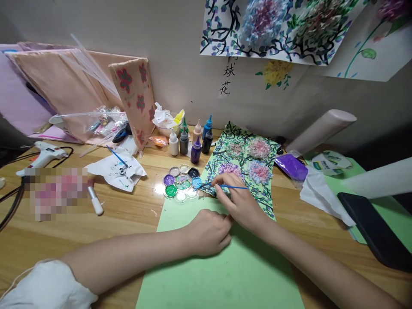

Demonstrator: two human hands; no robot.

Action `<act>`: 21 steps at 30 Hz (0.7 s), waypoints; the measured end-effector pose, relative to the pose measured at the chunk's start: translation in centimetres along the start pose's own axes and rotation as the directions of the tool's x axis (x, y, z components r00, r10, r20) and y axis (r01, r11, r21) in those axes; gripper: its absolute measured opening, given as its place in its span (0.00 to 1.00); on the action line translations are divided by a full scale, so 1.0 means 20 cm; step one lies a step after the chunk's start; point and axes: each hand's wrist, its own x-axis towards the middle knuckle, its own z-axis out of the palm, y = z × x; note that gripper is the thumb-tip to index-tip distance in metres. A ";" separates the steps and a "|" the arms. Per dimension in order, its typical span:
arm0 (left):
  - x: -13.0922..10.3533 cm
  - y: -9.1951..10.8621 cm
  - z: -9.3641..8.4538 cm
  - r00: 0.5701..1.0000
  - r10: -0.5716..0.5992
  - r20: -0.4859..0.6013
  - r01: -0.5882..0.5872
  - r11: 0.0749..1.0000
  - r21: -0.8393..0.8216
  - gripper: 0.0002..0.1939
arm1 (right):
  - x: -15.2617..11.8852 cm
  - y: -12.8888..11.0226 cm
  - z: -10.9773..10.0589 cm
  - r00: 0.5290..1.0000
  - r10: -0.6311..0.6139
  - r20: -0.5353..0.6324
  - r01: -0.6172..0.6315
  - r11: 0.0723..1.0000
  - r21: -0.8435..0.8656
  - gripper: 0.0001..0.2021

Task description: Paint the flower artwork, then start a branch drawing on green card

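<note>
My right hand pinches a thin blue paintbrush, its tip at the light blue well of the flower-shaped paint palette. My left hand rests on a large green sheet, fingers curled under; whether they hold anything is hidden. Behind my right hand lies a decorated picture with dark branches and several fluffy pink, purple and blue flowers. Purple, green, black and blue paints fill some of the palette's wells.
Several paint bottles stand behind the palette. At left are a stained tissue with another brush, a glue gun and a white tube. A black phone, crumpled paper and a purple packet lie right.
</note>
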 end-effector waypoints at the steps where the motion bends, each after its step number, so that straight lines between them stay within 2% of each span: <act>1: 0.00 0.00 0.00 1.000 0.000 -0.001 0.000 1.000 -0.002 0.10 | 0.00 0.00 0.00 1.000 0.002 -0.004 -0.002 1.000 -0.004 0.04; 6: -0.01 0.00 -0.01 1.000 0.002 0.013 -0.002 1.000 0.000 0.10 | 0.02 -0.01 0.00 0.999 0.028 0.043 -0.028 1.000 -0.010 0.04; 9: -0.01 0.00 -0.02 1.000 -0.004 0.019 0.004 1.000 -0.002 0.11 | 0.01 -0.01 -0.02 1.000 0.014 -0.015 -0.014 1.000 0.016 0.05; 12: -0.01 0.00 -0.03 1.000 -0.005 0.021 0.005 1.000 0.005 0.12 | -0.03 0.02 -0.08 0.995 -0.012 -0.102 0.019 0.998 0.064 0.06; 17: -0.01 0.00 -0.03 1.000 -0.005 0.027 0.004 1.000 0.009 0.15 | -0.19 0.21 -0.23 0.960 0.030 -0.279 -0.003 0.995 0.096 0.06; 21: 0.00 0.00 -0.02 1.000 -0.017 0.025 0.017 1.000 0.013 0.16 | -0.38 0.40 -0.29 0.903 0.205 -0.378 -0.138 0.971 0.198 0.04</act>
